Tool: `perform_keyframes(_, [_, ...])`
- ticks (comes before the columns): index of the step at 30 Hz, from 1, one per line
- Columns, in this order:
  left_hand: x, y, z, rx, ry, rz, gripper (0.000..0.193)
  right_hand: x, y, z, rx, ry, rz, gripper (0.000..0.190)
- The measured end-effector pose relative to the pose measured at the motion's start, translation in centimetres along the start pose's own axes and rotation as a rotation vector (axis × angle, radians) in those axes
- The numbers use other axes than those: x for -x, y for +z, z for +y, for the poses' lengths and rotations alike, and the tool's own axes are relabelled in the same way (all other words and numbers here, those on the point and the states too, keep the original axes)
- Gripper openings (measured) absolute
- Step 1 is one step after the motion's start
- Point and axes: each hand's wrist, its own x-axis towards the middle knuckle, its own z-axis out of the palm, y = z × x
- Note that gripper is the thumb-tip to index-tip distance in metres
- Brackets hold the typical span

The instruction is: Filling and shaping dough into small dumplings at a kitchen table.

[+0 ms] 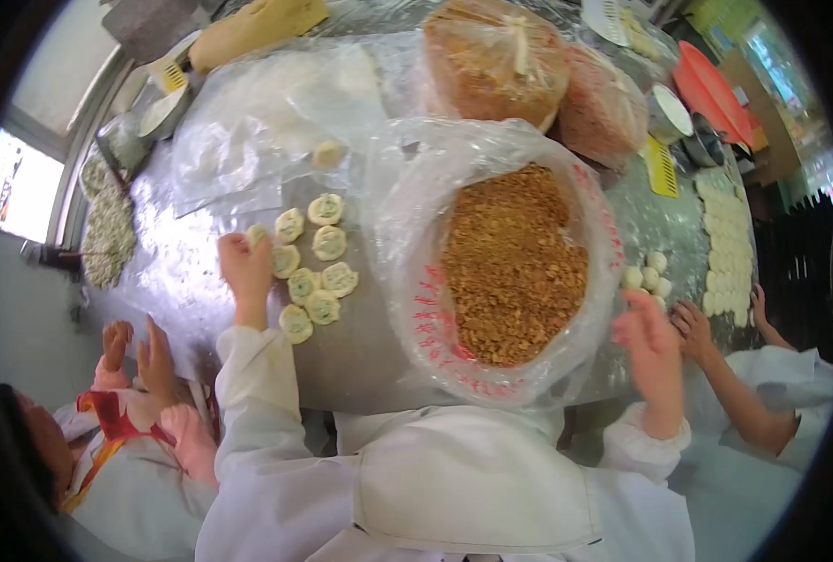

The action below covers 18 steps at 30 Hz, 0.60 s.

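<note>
Between the fingertips of my left hand (243, 270) is a small pale dough piece (256, 235), partly covered by the fingers. Just right of that hand, several flattened dough rounds with a green-flecked filling (323, 307) lie on the metal table. My right hand (649, 341) is blurred, thumb and fingers apart, with nothing visible between them. It hovers just below a small cluster of smooth white dough balls (648, 274). Between my hands stands a wide-mouthed clear plastic bag (406, 281) with red printing, full of brown crumbly filling (518, 274).
Tied bags of orange-brown filling (497, 70) and pinkish filling (599, 105) stand behind. Plastic sheeting (283, 105) and a large dough slab (258, 31) lie at back left. Co-workers' hands are at left (155, 358) and right (694, 330), near rows of dough pieces (727, 253).
</note>
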Motion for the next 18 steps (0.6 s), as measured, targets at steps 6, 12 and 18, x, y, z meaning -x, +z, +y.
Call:
perform_keyframes(6, [3.2, -6.2, 5.3, 1.361, -0.351, -0.39, 0.036, -1.4, 6.9, -4.5, 0.551, -0.284, -0.382, 0.042])
perform_keyframes(12, [11.8, -6.4, 15.5, 1.763, -0.552, -0.936, 0.041, -1.4, 13.2, -3.0, 0.794, -0.327, -0.42, 0.041])
perform_keyframes(18, [18.2, -1.0, 20.3, 1.399, -0.587, -1.355, 0.035, -2.6, 12.2, 0.4, 0.76, -0.34, -0.534, 0.034])
